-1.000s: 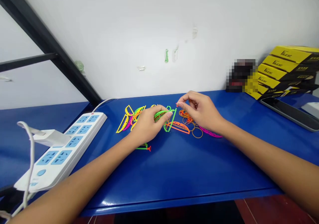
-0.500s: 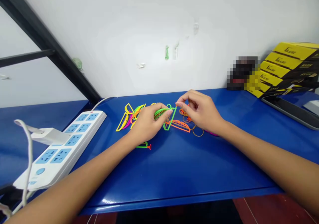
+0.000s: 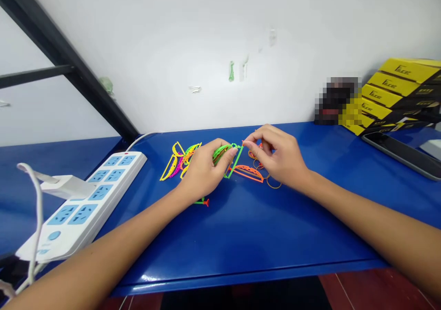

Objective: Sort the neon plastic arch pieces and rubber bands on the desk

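Observation:
My left hand [image 3: 208, 165] is closed on a green plastic toy bow [image 3: 222, 151], with thumb and fingers at its curved part and its far end hidden in my grip. Beside it, my right hand [image 3: 274, 151] pinches a small red tip between thumb and forefinger. That tip appears to belong to a slim green toy arrow [image 3: 235, 162] slanting down beside the bow. Under and between my hands lies an orange toy bow [image 3: 250, 172]. Brown rubber bands [image 3: 274, 182] lie below my right fingers. Another green arrow with a red suction cup [image 3: 206, 203] shows below my left hand.
Yellow, pink, green and orange toy bows [image 3: 169, 167] lie left of my left hand on the blue table [image 3: 248, 236]. A white power strip [image 3: 99, 190] with a plugged-in charger stands at left. Yellow boxes [image 3: 392, 85] and a dark phone-like slab [image 3: 401, 154] sit at right.
My left hand and the green bow have shifted up slightly, closer to my right fingertips. My right hand keeps its pinch on the red tip.

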`<state>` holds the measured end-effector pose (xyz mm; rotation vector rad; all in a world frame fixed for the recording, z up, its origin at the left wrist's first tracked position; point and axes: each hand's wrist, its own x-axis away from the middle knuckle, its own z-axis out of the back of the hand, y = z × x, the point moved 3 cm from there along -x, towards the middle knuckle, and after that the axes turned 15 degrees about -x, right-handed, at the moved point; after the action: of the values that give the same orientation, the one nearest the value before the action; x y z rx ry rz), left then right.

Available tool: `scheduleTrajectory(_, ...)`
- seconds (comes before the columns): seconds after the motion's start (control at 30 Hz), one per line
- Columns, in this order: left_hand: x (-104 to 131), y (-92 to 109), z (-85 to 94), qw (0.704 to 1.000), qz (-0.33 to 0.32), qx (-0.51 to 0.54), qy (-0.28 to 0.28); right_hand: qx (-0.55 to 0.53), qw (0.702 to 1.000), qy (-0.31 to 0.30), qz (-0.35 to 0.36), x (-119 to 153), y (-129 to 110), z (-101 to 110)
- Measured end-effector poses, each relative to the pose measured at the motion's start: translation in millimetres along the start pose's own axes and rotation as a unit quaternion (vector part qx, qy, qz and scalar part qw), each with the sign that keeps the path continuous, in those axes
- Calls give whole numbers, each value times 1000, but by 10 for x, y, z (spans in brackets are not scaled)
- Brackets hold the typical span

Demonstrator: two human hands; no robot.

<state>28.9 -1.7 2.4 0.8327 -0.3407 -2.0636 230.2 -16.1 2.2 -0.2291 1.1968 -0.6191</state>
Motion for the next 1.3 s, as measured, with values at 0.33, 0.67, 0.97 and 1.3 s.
scheduleTrajectory(0.33, 18, 13, -16, 1000, 15, 21, 18, -17, 1000, 5, -19, 7, -42, -13)
scheduleTrajectory(0.67, -30, -20, 84, 995, 36, 61, 65, -150, 948, -110, -259, 71, 56, -167)
scheduleTrajectory(0.97, -42, -99, 59, 987, 97, 106, 75, -208, 905, -65, -366, 33, 245, -43)
scheduleTrajectory(1.3, -22, -156, -118, 977, 86, 184, -66, -125, 905, -53, -403, -47, 628, 241)
